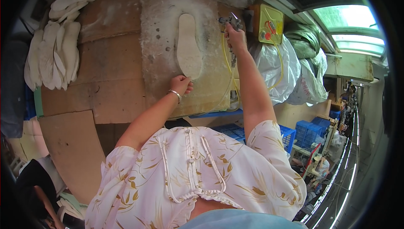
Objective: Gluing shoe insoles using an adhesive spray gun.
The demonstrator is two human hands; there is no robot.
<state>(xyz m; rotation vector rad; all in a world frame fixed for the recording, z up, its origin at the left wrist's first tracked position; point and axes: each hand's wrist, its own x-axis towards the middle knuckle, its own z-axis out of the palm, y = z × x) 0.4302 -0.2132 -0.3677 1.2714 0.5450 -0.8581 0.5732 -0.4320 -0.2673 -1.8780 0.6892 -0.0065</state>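
A cream shoe insole (188,46) lies flat on a stained, residue-covered board (158,69), its narrower end toward me. My left hand (182,85), with a bracelet on the wrist, is closed at that near end, thumb and fingertip pinching the edge. To the right of the board my right hand (237,39) is wrapped round a metal spray gun (229,20) with a yellow hose. The gun is held apart from the insole, and the fingers hide part of its handle.
Several cream insoles (54,54) are piled at the left. Brown cardboard (109,67) covers the table. On the right are a yellow container (271,23), a yellow hose (281,67), white plastic bags (275,71) and blue crates (309,132). Another person's arm (47,206) shows at lower left.
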